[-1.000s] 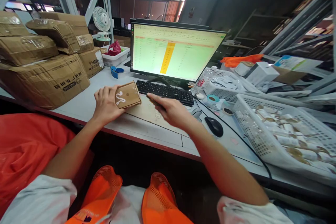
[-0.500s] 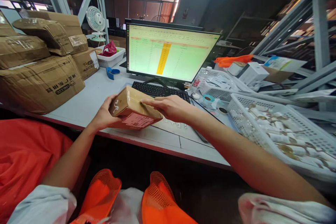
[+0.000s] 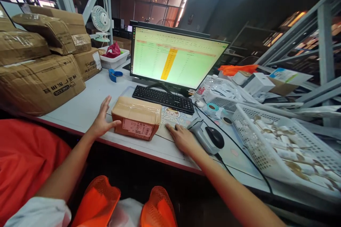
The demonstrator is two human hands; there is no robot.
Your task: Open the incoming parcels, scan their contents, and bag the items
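Note:
A small cardboard box point(image 3: 137, 108) rests on the desk near its front edge, a printed label point(image 3: 137, 128) on the side facing me. Just left of it, my left hand point(image 3: 101, 122) is open with fingers spread, its thumb reaching to the box's front left corner. To the right of the box, my right hand point(image 3: 181, 136) lies low over the desk mat, fingers stretched out and holding nothing. Beside that hand sits a grey handheld scanner point(image 3: 198, 133), with a black mouse point(image 3: 215, 137) against it.
A monitor point(image 3: 176, 60) and a black keyboard point(image 3: 162, 98) stand behind the box. Large cartons point(image 3: 42, 85) are stacked at left, near a blue tape dispenser point(image 3: 115, 75). At right, a white basket point(image 3: 247, 145) holds several white rolls, and a cable crosses the desk.
The box, tilted up in my left hand before, now sits flat on the desk. My left hand has let go, and my right hand has moved off the box and down to the desk.

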